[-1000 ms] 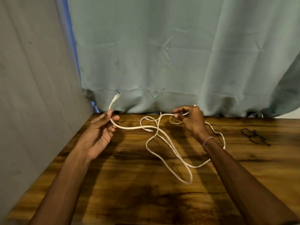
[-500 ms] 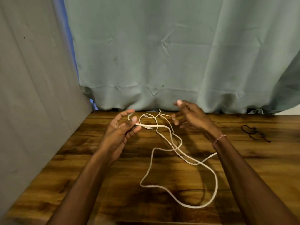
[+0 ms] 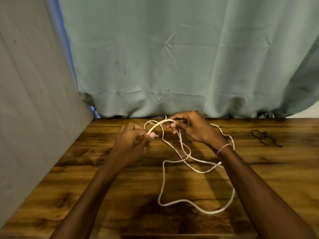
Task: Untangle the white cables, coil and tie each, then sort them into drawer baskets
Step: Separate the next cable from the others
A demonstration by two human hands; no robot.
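White cables [image 3: 174, 153] lie tangled on the wooden table [image 3: 72, 169], with one big loop trailing toward the front edge. My left hand [image 3: 133, 142] pinches a cable near its plug end between thumb and fingers. A short arc of cable runs from there up to my right hand [image 3: 191, 128], which pinches it close to the curtain. More strands pass under and behind the right wrist. No drawer or baskets are in view.
A thin black tie or cord [image 3: 265, 138] lies on the table at the far right. A pale green curtain [image 3: 172, 57] hangs along the back edge. A grey cloth wall [image 3: 34, 100] borders the table's left side.
Both hands have come closer together at the back of the table. My right hand, spread half a second ago, now pinches the cable. The long loop has slid nearer the front.
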